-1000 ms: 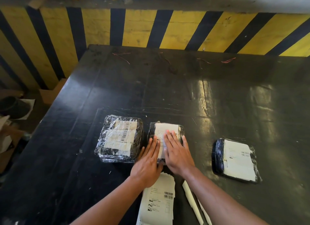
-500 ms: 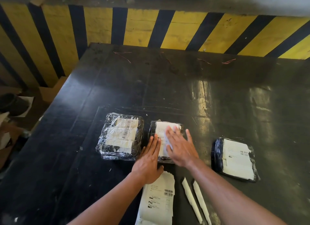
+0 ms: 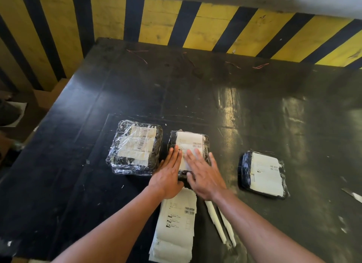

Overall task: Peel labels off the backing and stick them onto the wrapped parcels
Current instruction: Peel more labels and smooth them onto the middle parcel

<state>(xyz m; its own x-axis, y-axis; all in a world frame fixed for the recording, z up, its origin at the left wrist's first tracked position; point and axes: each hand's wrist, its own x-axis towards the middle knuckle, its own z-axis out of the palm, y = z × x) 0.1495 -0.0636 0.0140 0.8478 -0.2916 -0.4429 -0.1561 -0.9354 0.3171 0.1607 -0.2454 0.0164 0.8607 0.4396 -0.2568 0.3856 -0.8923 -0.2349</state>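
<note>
Tabletop (image 3: 254, 113): fingers (image 3: 193, 154) pressing parcel label (image 3: 189, 143).

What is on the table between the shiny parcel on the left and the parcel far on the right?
In the head view, the middle parcel lies between them, with both hands pressing flat on its label.

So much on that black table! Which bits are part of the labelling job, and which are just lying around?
Part of the job:
- middle parcel, pressed flat by left hand and right hand
- left parcel
- right parcel
- label stack

Just lying about:
- two white backing strips
- reddish wire scraps
- cardboard box beside the table
</note>
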